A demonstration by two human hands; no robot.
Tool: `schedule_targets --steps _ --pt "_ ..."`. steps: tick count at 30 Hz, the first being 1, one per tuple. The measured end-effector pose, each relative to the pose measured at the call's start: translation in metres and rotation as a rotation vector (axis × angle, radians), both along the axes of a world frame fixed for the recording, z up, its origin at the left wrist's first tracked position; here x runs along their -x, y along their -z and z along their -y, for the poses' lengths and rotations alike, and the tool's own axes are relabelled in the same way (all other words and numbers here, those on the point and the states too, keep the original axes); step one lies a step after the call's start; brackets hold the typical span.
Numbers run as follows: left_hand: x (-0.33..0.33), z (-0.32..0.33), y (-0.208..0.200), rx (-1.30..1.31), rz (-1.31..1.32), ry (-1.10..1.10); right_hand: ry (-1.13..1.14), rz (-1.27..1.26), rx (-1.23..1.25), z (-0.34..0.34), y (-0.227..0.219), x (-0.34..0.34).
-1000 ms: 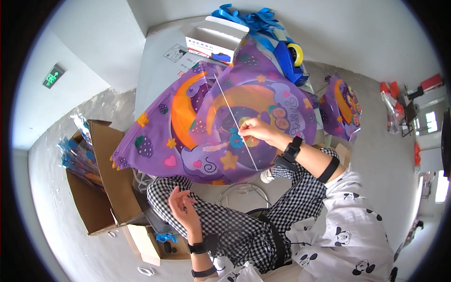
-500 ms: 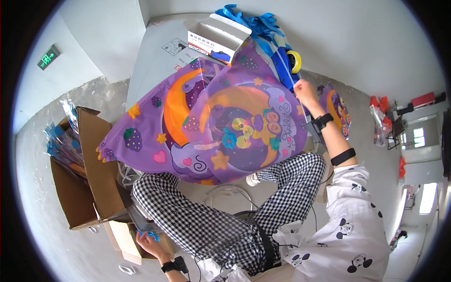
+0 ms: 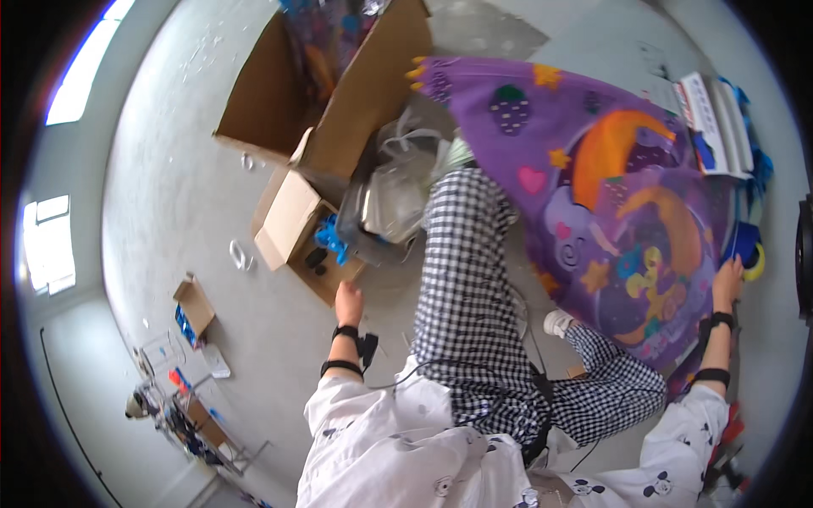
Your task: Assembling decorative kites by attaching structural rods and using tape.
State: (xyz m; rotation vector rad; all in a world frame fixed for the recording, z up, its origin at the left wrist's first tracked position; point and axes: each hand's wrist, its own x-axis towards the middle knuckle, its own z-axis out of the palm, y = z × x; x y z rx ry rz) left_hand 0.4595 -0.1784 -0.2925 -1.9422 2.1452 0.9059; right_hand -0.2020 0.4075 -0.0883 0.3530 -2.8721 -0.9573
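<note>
My left hand (image 3: 348, 302), fingers curled in, is at the near edge of a small open carton (image 3: 315, 261); anything inside the fingers is hidden. In that carton lie a crumpled blue thing (image 3: 332, 238) and small black pieces. On the far right, my right hand (image 3: 726, 281) has its fingers pressed together beside a blue tool with a yellow roll (image 3: 753, 262), and what they pinch is too small to make out. A thin pale strip runs down to them. A purple printed sheet (image 3: 550, 127) with moons and stars spreads left of that hand, over a grey surface (image 3: 605, 38).
A large cardboard box (image 3: 373, 93) with plastic-wrapped goods stands far left of the sheet. Beside it is a grey tub (image 3: 394, 199) of clear plastic bags. A white printed box (image 3: 720, 123) lies at right with blue strips behind. My checkered knees sit between the hands.
The view has swung left, so the sheet and blue tool now appear farther right. My left hand has come away from the blue thing in the small carton. My right hand stays by the tool.
</note>
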Motion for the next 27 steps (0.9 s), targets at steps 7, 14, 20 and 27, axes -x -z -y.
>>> schedule_targets --steps 7,14,20,27 --pt "0.068 0.041 0.033 -0.048 -0.126 0.032 -0.057 0.212 0.247 0.032 -0.011 -0.061" --pt "0.173 0.023 0.043 -0.027 -0.396 0.057 -0.248 0.289 0.415 0.039 -0.061 -0.165" --pt "0.291 0.032 -0.007 0.253 -0.776 0.234 -0.106 0.322 0.423 0.038 -0.097 -0.206" --pt "0.339 0.043 -0.045 0.380 -0.864 0.601 -0.059 0.292 0.532 0.067 -0.113 -0.239"
